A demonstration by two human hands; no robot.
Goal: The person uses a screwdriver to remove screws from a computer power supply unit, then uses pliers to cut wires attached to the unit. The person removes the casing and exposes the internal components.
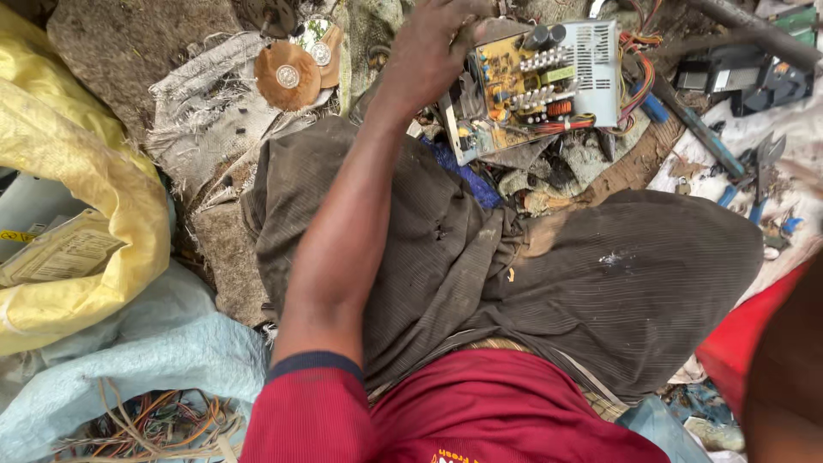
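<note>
Dark red cloth of the person's shirt (480,411) lay closest, at six o'clock. From it the left arm stretched straight toward twelve o'clock, the left hand (433,47) clamped over the edge of an opened grey metal power-supply box with a yellow circuit board (536,81) and coloured wires. Ribbed brown trousers (549,283) covered the knees. At nine o'clock sat a crinkled yellow woven sack (94,189).
</note>
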